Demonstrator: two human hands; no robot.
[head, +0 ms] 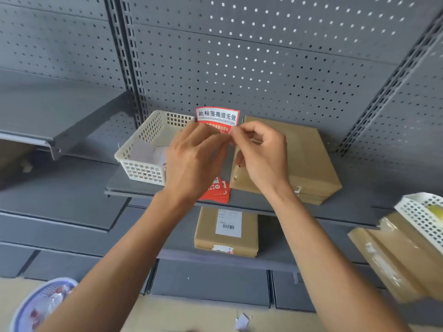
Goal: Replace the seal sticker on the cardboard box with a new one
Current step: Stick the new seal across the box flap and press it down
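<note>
A red and white seal sticker is held up in front of the pegboard, above the shelf. My left hand pinches its lower left part and my right hand pinches its lower right edge. Behind my right hand a flat cardboard box lies on the grey shelf. A stack of red seal stickers lies on the shelf below my hands, partly hidden by my left wrist.
A white plastic basket with paper scraps stands left of the box. A labelled cardboard box lies on the lower shelf. Another box and basket sit at the right. A patterned bowl is bottom left.
</note>
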